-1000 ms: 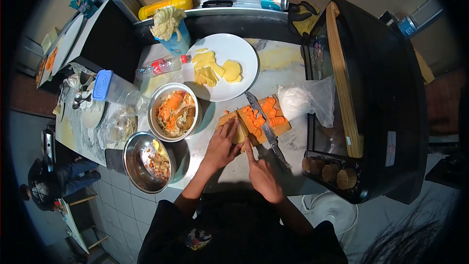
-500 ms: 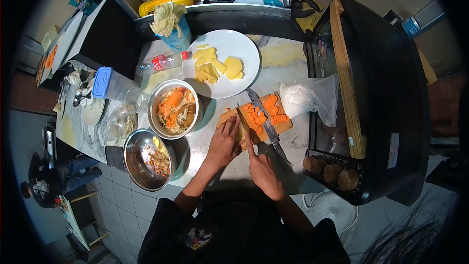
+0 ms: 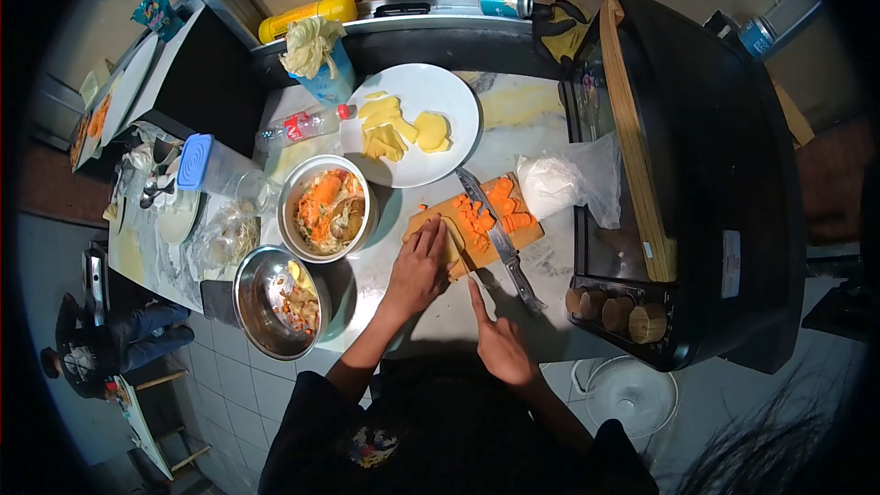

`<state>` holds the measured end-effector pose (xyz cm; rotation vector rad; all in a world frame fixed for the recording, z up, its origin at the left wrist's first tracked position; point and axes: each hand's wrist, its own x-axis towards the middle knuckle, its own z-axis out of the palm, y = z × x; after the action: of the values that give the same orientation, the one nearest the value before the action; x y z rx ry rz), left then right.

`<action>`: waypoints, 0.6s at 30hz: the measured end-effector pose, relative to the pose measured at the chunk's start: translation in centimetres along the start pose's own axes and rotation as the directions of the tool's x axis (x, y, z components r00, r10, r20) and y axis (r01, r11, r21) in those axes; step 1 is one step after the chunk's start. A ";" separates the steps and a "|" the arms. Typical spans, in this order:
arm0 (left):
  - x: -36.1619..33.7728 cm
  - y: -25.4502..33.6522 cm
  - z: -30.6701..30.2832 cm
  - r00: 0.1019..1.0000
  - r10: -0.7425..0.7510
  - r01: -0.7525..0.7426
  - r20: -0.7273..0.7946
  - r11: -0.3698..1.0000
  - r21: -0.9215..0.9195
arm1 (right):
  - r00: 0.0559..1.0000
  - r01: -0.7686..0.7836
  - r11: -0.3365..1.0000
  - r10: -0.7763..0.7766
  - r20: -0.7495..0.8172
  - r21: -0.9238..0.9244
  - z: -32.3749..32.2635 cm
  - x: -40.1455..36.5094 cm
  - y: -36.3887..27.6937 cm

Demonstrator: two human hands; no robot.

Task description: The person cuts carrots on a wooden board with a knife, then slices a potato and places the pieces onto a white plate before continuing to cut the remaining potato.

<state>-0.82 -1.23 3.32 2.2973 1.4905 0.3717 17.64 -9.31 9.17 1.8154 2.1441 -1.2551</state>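
The right hand [image 3: 500, 344] has drawn back from the board [image 3: 433, 216] toward the person; its forefinger now points at the near edge, other fingers curled, and whether it holds anything I cannot tell; the left hand [image 3: 417, 270] stays at the board's near-left corner, fingers close together, holding a pale piece [image 3: 452, 248] down; carrot pieces [image 3: 490, 209] lie heaped on the board, a knife [image 3: 493, 236] slanting across it between them and the hands; left of the board stands a bowl [image 3: 285, 211]; beyond it a plate [image 3: 449, 92]; right of it a bag [image 3: 561, 185]; all on the tabletop [image 3: 522, 115].
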 end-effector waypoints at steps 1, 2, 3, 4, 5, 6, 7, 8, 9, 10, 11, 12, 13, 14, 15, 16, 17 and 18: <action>0.0 0.0 0.0 1.000 0.002 -0.002 -0.003 1.000 0.001 | 0.999 0.034 0.999 -0.036 -0.038 -0.040 0.5 -0.4 0.4; 0.0 0.0 -0.1 1.000 0.003 -0.003 -0.005 1.000 -0.005 | 0.999 0.035 0.999 -0.036 -0.040 -0.041 0.8 -0.7 0.6; 0.0 0.0 -0.1 1.000 0.004 -0.004 -0.007 1.000 -0.011 | 0.999 0.011 0.997 -0.013 -0.031 -0.070 1.1 -0.9 0.8; 0.0 0.0 -0.1 1.000 0.004 -0.004 -0.008 1.000 -0.011 | 1.000 -0.012 0.995 0.010 -0.021 -0.098 1.3 -1.2 0.9; 0.0 -0.1 0.0 1.000 0.009 -0.010 -0.015 1.000 -0.012 | 1.000 -0.012 0.995 0.010 -0.022 -0.099 1.5 -1.6 1.0; 0.1 -0.1 0.0 1.000 0.016 -0.016 -0.022 1.000 -0.014 | 0.999 -0.031 0.995 0.032 0.001 -0.093 1.4 -2.0 1.0; 0.1 -0.1 0.0 1.000 0.017 -0.017 -0.024 1.000 -0.015 | 0.998 -0.051 0.995 0.053 0.023 -0.088 1.3 -2.3 1.0; 0.1 -0.1 0.0 0.999 0.020 -0.021 -0.037 0.999 -0.027 | 0.998 -0.050 0.995 0.052 0.021 -0.090 1.0 -2.5 0.8; 0.0 -0.1 0.0 0.998 0.022 -0.024 -0.051 0.999 -0.038 | 0.995 -0.081 0.996 0.084 0.060 -0.042 0.6 -2.7 0.6; 0.0 -0.1 0.0 0.998 0.021 -0.023 -0.053 0.999 -0.038 | 0.988 -0.114 0.993 0.113 0.102 0.005 0.4 -2.7 0.5; 0.0 -0.1 0.1 0.998 0.020 -0.023 -0.059 0.999 -0.048 | 0.989 -0.112 0.994 0.111 0.102 0.004 0.7 -2.9 0.7; 0.0 -0.1 0.1 0.998 0.019 -0.023 -0.066 0.998 -0.056 | 0.998 -0.054 0.998 0.054 0.016 -0.023 1.2 -3.0 1.0; 0.0 -0.2 0.1 0.998 0.018 -0.021 -0.068 0.998 -0.056 | 0.998 0.002 0.999 -0.005 -0.069 -0.054 1.4 -3.1 1.2; 0.0 -0.2 0.1 0.997 0.018 -0.022 -0.069 0.998 -0.060 | 0.998 0.002 0.999 -0.006 -0.069 -0.054 1.5 -3.1 1.2; 0.0 -0.2 0.1 0.997 0.019 -0.024 -0.071 0.998 -0.065 | 0.999 -0.024 0.998 0.022 -0.037 -0.050 1.4 -3.0 1.1; 0.1 -0.2 0.1 0.997 0.020 -0.025 -0.074 0.997 -0.068 | 0.999 -0.050 0.998 0.050 -0.004 -0.049 1.3 -2.9 1.0; 0.0 -0.1 0.0 0.997 0.016 -0.022 -0.079 0.997 -0.080 | 0.999 -0.052 0.997 0.052 -0.005 -0.051 1.2 -2.8 1.0; 0.1 -0.1 0.0 0.996 0.013 -0.020 -0.083 0.996 -0.092 | 0.997 -0.070 0.997 0.071 0.022 -0.021 1.2 -2.7 1.1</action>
<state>-0.88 -1.14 3.30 2.2472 1.4616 0.5356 18.85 -12.20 9.23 1.8421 2.0543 -1.2282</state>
